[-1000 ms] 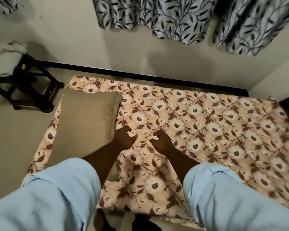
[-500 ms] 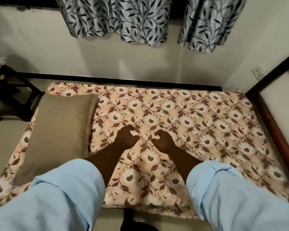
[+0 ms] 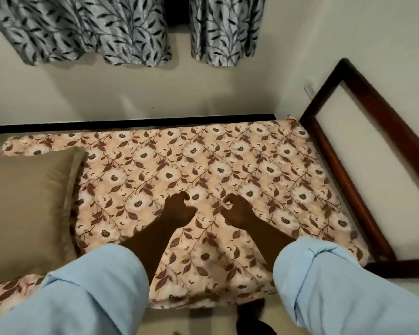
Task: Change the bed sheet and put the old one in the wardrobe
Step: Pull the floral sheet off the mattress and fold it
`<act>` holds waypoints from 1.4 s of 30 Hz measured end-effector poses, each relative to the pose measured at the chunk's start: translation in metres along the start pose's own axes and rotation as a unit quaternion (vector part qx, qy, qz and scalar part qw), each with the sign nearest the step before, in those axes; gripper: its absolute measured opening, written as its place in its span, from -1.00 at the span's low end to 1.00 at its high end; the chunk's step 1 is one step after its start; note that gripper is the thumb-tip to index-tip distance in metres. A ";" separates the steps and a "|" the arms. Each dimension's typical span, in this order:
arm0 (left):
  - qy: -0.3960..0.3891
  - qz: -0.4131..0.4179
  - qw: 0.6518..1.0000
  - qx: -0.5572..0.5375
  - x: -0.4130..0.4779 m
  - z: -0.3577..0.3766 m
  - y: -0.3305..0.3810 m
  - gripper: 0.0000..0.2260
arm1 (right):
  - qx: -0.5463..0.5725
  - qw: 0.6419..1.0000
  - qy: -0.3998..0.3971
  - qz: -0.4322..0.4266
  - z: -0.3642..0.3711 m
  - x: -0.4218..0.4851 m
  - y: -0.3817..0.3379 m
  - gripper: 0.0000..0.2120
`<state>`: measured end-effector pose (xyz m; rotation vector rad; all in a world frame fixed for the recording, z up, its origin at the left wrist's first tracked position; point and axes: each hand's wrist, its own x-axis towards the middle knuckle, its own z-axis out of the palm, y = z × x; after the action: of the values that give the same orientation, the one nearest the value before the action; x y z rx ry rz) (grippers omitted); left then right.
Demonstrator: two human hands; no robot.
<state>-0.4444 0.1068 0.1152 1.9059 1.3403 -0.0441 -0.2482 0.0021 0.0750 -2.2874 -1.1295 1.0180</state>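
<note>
A peach bed sheet [image 3: 252, 165] with brown flowers and leaves lies spread flat over the mattress. My left hand [image 3: 177, 211] and my right hand [image 3: 237, 210] hover side by side over the sheet's middle, a short gap between them. Both have the fingers curled in toward the thumb, and nothing shows inside either one. Light blue rolled sleeves [image 3: 94, 286] cover my forearms. A tan pillow [image 3: 27, 201] rests on the sheet's left end. No wardrobe or second sheet is in view.
A dark wooden bed board [image 3: 348, 170] with a pale panel stands at the bed's right end. Leaf-patterned curtains [image 3: 94, 27] hang on the far wall above the bed. A wall socket [image 3: 309, 87] sits near the corner. Floor shows at the bottom edge.
The view has swung right: the black stool at the left is gone from sight and the wooden bed board has come in. My hands have drawn slightly apart over the sheet.
</note>
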 end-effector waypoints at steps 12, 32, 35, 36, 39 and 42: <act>-0.086 0.005 0.996 0.026 0.132 0.195 0.228 -0.57 | 0.019 0.997 0.015 0.071 -0.185 0.095 0.228 -0.52; -0.190 0.004 0.978 0.084 0.311 0.407 0.320 -0.56 | -0.015 0.982 -0.012 0.190 -0.225 0.239 0.458 -0.38; -0.177 0.013 0.979 0.100 0.326 0.427 0.310 -0.53 | -0.076 0.978 -0.008 0.196 -0.220 0.260 0.474 -0.33; -0.177 0.012 0.979 0.105 0.329 0.433 0.307 -0.52 | -0.094 0.975 -0.006 0.201 -0.217 0.265 0.478 -0.31; -0.184 0.011 0.976 0.114 0.336 0.451 0.296 -0.49 | -0.117 0.970 0.016 0.213 -0.206 0.276 0.490 -0.29; -0.184 0.004 0.977 0.104 0.339 0.464 0.287 -0.50 | -0.197 0.961 0.055 0.185 -0.191 0.284 0.503 -0.33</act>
<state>0.1183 0.0503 -0.1895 1.9549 1.1071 -0.5269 0.2714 -0.0765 -0.2319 -2.9167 -0.9434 0.8304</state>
